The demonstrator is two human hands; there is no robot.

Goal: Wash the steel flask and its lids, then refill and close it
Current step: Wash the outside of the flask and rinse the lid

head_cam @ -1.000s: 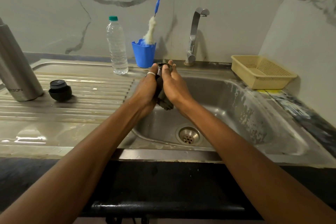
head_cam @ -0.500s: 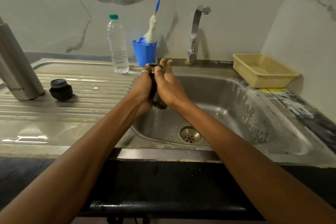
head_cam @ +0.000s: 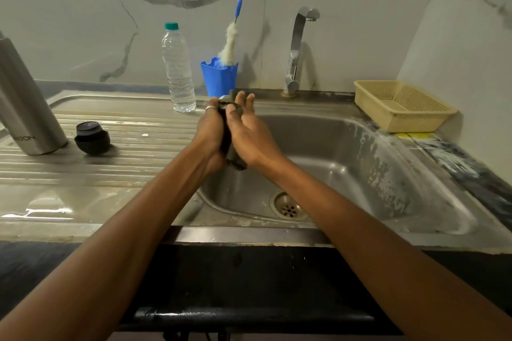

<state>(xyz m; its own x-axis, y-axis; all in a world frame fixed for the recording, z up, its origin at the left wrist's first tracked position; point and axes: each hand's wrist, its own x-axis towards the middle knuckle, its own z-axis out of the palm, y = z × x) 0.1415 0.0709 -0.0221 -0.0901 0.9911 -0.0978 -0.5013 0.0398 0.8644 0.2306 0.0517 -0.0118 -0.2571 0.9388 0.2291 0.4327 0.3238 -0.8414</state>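
My left hand [head_cam: 212,130] and my right hand [head_cam: 249,133] are pressed together over the sink's left side. Between them is a dark lid [head_cam: 227,104], gripped by my left hand, with a little steel showing at its top. A dark scrub pad [head_cam: 237,164] sticks out below my right palm; my right thumb hooks over it and the fingers point up. Most of the lid is hidden by the hands. The steel flask [head_cam: 26,108] stands open on the drainboard at far left. A black inner lid [head_cam: 92,137] lies beside it.
The steel sink basin [head_cam: 346,163] with its drain [head_cam: 288,206] lies under the hands. Behind them stand a water bottle [head_cam: 178,72], a blue cup [head_cam: 219,79] holding a bottle brush [head_cam: 229,46], and the tap [head_cam: 296,50], with no water running. A yellow basket [head_cam: 399,104] sits at right.
Both hands have shifted a little left and towards the back rim, rubbing the lid between them. My right fingers have straightened upward.
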